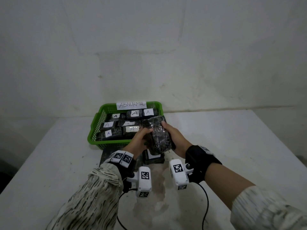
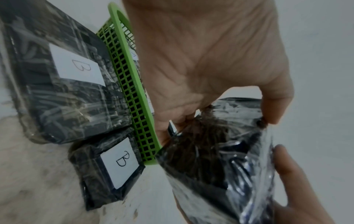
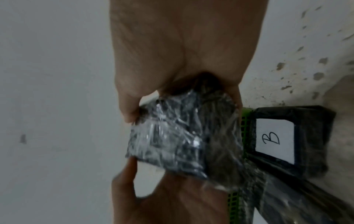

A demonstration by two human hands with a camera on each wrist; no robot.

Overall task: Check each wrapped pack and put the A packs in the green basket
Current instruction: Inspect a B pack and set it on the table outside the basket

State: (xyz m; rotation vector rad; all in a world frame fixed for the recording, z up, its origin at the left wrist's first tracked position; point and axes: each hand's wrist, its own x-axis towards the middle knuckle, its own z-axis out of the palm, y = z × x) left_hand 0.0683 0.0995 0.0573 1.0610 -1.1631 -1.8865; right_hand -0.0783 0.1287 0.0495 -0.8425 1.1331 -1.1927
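Both hands hold one dark pack wrapped in clear film (image 1: 159, 135) above the table, just in front of the green basket (image 1: 93, 130). My left hand (image 1: 141, 138) grips its left side, fingers curled onto the film (image 2: 216, 136). My right hand (image 1: 172, 136) clasps its right side, thumb on the top corner (image 3: 184, 136). No label shows on the held pack. The basket holds several dark packs with white "A" labels (image 1: 134, 113). Two packs labelled "B" lie on the table beside the basket: a large one (image 2: 57, 78) and a small one (image 2: 113, 169).
A paper sign reading "ABNORMAL" (image 1: 131, 105) stands on the basket's far rim. The white table (image 1: 232, 146) is stained near the front middle. A plain wall rises behind. Black cables run from the wrist cameras toward the near edge.
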